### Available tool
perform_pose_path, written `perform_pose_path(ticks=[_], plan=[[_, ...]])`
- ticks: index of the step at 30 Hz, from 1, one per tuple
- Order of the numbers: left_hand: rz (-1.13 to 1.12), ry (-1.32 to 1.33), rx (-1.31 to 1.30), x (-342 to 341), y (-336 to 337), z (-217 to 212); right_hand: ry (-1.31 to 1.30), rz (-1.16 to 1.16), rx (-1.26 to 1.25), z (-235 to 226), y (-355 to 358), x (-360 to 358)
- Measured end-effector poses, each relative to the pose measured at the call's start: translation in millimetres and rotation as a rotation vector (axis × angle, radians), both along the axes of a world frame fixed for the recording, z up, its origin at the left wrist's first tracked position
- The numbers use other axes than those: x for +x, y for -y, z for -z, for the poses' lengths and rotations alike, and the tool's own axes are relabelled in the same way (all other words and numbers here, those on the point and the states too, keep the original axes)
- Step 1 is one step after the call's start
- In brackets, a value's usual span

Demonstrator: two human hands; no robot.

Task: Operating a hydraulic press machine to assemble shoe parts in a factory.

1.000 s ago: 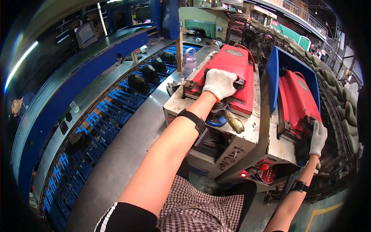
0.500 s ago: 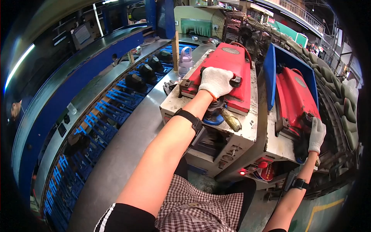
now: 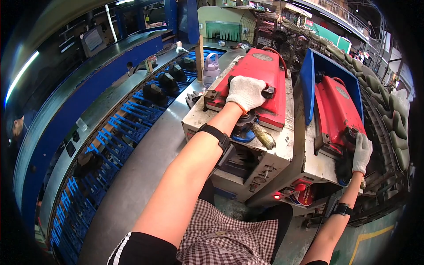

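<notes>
My left hand, in a white knit glove, is closed over the black handle bar of a red machine hood on a cream metal cabinet. Under that hand, at the front of the hood, sits a dark form on a blue base. A worn, olive-coloured piece sticks out beside it. To the right, my gloved right hand grips the black handle of a second red hood. Both hoods are down, and what lies inside them is hidden.
Left of me runs a conveyor of blue racks carrying several black shoe-like pieces. A lilac bottle stands by the first machine. Blue panels flank the second one. Racks of olive shoe forms line the right.
Both my hands stay on the handles. Another person's hand has come into view at the far end of the conveyor.
</notes>
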State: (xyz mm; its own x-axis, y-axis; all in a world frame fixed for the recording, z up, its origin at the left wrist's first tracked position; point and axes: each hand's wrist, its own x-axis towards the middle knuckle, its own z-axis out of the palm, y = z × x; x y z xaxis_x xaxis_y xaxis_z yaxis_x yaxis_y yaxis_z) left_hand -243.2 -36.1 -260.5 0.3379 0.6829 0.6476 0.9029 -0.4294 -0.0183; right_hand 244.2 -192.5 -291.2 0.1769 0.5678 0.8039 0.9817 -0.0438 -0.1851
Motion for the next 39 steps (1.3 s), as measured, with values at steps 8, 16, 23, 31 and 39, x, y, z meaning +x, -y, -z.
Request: perform_pose_path(ticks=[8, 16, 23, 31, 39], plan=[[0.056, 0.062, 0.129, -3, -5, 4, 0.012, 0.015, 0.007, 1, -3, 2], [0.003, 0.021, -0.001, 0, 5, -3, 0.006, -0.004, -0.005, 4, -3, 11], [0.022, 0.027, 0.025, 0, 2, -2, 0.006, -0.012, -0.006, 5, -3, 12], [0.015, 0.025, 0.008, 0, 2, -2, 0.028, -0.011, -0.024, 3, -2, 9], [0.016, 0.022, 0.015, -1, 1, -2, 0.013, 0.016, -0.012, 4, -3, 12]])
